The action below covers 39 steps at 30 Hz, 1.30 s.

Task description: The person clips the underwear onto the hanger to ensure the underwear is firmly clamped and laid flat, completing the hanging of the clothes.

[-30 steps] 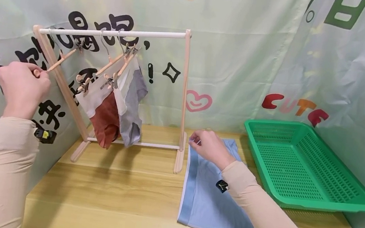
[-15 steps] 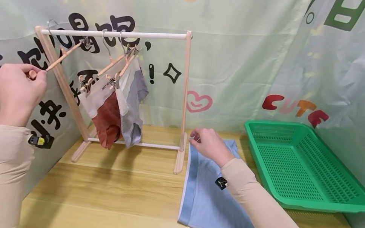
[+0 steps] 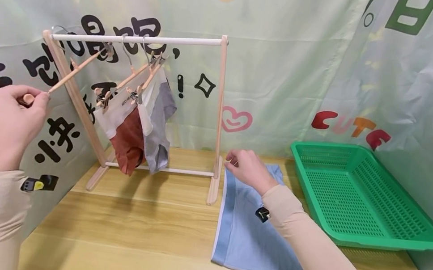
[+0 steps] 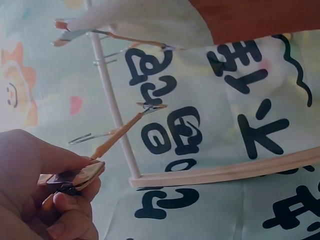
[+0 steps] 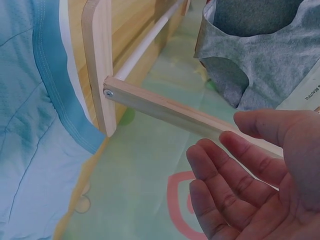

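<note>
My left hand [image 3: 9, 123] grips the near end of a small wooden clip hanger [image 3: 74, 72], fingers around its clip. The metal hook [image 4: 87, 137] appears beside the rack's white rod in the left wrist view; the hanger's far clip [image 4: 151, 107] holds nothing. My right hand [image 3: 250, 170] hovers over the waistband end of light blue underwear [image 3: 257, 230] lying on the table. In the right wrist view its fingers [image 5: 235, 185] are loosely bent with nothing between them. Red-brown and white underwear [image 3: 126, 142] and grey underwear [image 3: 157, 123] hang from two other clip hangers.
The wooden rack [image 3: 219, 108] with its white top rod [image 3: 195, 41] stands at the back left of the table [image 3: 139, 233]. A green perforated basket [image 3: 386, 242] sits at the right. Printed cloth [image 3: 281, 71] encloses the back and sides.
My left hand has moved left and down, drawing the hanger along; its hook, earlier low by the rod, now shows above the rod's left end. The right hand stays nearly in place.
</note>
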Motion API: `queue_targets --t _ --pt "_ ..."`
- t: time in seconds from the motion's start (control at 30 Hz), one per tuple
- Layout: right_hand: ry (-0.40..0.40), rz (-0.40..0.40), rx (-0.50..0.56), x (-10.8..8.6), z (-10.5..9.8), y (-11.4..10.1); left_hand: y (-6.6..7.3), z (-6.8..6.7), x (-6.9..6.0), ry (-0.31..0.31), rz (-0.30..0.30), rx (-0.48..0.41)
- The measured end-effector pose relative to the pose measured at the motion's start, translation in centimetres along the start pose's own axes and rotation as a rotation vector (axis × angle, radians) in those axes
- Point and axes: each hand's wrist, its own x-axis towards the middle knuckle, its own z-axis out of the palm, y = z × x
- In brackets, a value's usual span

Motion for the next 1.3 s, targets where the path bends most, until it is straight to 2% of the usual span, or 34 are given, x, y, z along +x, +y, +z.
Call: queue_targets --t 0.23,0.43,0.5,0.67,0.97,1.2,1.3 --pt "-0.013 0.014 -0.003 -0.1 -0.1 0.1 -0.8 -0.9 -1.3 0.017 0.011 -0.017" --pt "-0.01 0.001 0.007 -0.3 -0.2 0.2 -1.4 -2.7 -2.3 -0.031 -0.117 -0.062" --pt "-0.01 -0.003 0.007 -0.3 -0.1 0.2 -1.5 -3.1 -2.6 -0.035 -0.127 -0.107" --pt "-0.027 0.002 -0.002 -0.6 0.0 0.4 -1.5 -3.8 -3.9 -0.009 -0.071 -0.16" --pt "-0.021 0.001 0.008 -0.8 0.2 0.3 -0.3 -4.9 -5.4 0.042 0.014 -0.113" --pt "-0.017 -0.004 0.0 -0.8 0.2 0.4 0.7 -5.6 -6.5 0.062 0.089 -0.025" --pt "-0.017 -0.002 0.001 -0.8 0.2 0.5 0.9 -5.8 -6.9 0.059 0.095 -0.029"
